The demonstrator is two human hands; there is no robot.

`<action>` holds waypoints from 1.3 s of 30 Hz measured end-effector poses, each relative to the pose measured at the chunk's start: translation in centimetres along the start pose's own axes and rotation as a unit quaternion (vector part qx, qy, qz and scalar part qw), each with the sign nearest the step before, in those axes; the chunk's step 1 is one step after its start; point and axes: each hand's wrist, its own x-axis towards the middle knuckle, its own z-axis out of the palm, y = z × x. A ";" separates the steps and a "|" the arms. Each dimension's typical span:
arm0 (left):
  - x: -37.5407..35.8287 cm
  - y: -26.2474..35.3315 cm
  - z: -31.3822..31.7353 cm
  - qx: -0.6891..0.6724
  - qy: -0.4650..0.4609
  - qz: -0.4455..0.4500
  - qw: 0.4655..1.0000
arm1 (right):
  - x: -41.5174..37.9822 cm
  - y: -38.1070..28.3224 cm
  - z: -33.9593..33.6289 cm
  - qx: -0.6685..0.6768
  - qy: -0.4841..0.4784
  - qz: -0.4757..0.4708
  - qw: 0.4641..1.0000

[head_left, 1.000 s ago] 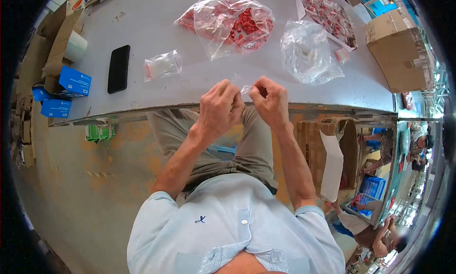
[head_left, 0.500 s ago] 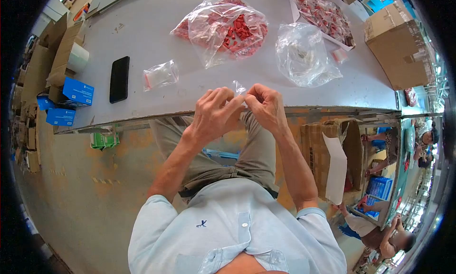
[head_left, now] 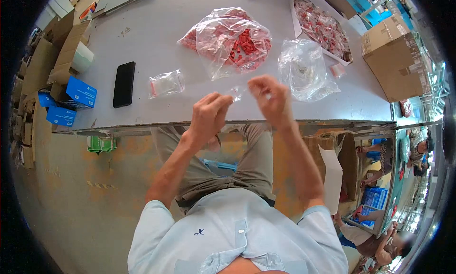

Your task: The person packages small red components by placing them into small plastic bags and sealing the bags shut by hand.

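My left hand (head_left: pixel 208 115) is closed in a pinch on a small clear plastic bag (head_left: pixel 237 92), which sticks out from its fingertips over the table's front edge. My right hand (head_left: pixel 274 103) is raised to the right of that bag, apart from it, its curled fingers smeared by motion. Beyond the hands lies a large clear bag of small red pieces (head_left: pixel 244 43), its mouth spread open. Close to my right hand, a crumpled clear bag (head_left: pixel 306 72) rests on the table. A flat stack of small zip bags (head_left: pixel 166 84) lies left of my left hand.
The grey table (head_left: pixel 156 41) carries a black phone (head_left: pixel 124 84), blue boxes (head_left: pixel 80 92) at left and a cardboard box (head_left: pixel 394 60) at right. A white tray holds bagged red pieces (head_left: pixel 323 27). Below the edge stands an open carton (head_left: pixel 349 165). Other people sit at far right.
My right hand has come away from the small bag and moved right and toward the red pieces. My left hand keeps hold of the bag. The view has shifted slightly.
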 end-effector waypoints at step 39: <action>-1.2 -2.3 2.4 0.089 0.047 0.018 0.995 | 2.9 3.0 2.1 0.104 -0.201 0.143 0.963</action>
